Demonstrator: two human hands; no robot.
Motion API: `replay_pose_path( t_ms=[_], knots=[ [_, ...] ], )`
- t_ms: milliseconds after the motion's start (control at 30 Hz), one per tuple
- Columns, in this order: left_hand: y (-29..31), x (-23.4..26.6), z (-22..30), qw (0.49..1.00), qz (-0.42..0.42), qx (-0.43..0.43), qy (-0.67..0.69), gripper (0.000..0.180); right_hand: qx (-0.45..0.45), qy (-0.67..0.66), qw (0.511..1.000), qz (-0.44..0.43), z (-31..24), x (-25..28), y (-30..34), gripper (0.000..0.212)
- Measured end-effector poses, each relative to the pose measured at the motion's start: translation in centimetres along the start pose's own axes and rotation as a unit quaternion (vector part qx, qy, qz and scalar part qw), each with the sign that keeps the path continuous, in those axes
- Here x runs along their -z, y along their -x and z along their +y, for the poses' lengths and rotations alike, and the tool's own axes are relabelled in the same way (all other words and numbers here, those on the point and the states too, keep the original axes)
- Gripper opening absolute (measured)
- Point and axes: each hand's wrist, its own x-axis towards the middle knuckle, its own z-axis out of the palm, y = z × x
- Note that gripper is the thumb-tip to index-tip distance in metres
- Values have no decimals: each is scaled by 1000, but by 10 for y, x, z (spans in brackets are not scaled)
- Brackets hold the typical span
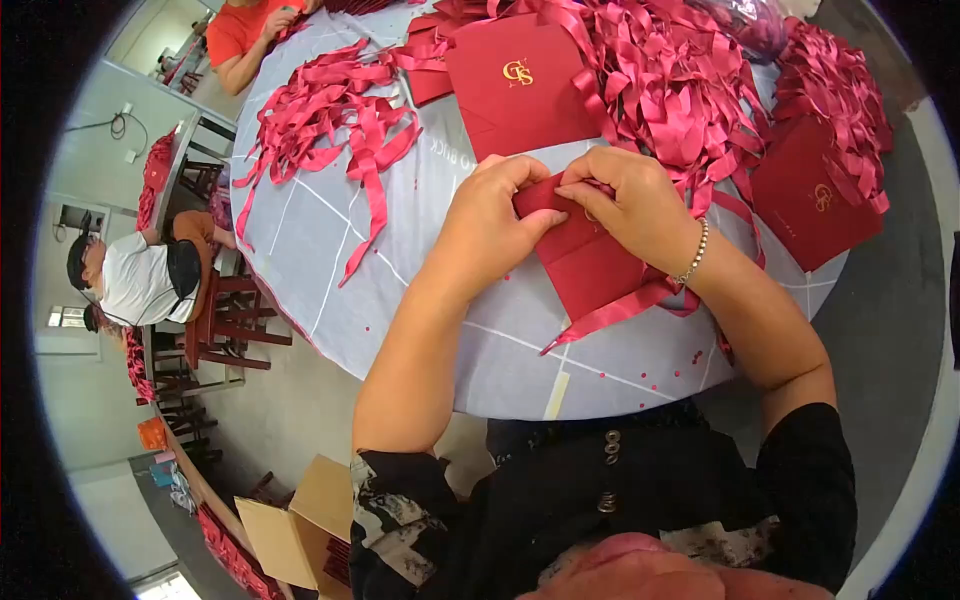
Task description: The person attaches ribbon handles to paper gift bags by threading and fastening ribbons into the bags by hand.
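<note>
At the bag (588, 268), left hand (495, 218) and right hand (642, 205) fingers pinch its far end; ribbon (612, 314) at its near end trails loose, seemingly unfinished.

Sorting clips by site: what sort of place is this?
Likely a hand-assembly workshop: heaped shiny crimson ribbons and flat deep-red card-like pouches on a rounded grey-blue table, a seated person in white shirt, and an open brown cardboard box.

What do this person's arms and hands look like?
The short left sleeve is black with pale patterned patches; the right sleeve looks plain black. A pale, beady bracelet circles the right wrist. The left grip and right grip wear no gloves.
</note>
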Motion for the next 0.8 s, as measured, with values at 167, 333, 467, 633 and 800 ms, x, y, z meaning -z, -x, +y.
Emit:
replay_pose_path(
  t_ms=[167,333,467,633,800],
  knots=[
    [-1,-7,-3,1000,2,5,-6,28,0,5,1000,-31,3,1,-1,11],
    [0,-9,1,1000,11,19,-6,24,30,51,998,-11,1,-3,1,9],
    [2,-7,5,999,1,-2,-45,27,24,94,995,6,-6,-8,3,8],
    [1,-8,5,999,-15,-2,-39,26,-13,98,995,1,-11,-7,4,8],
    [1,-7,4,998,-26,49,-9,24,17,44,999,-2,-11,-5,7,6]
  ],
)
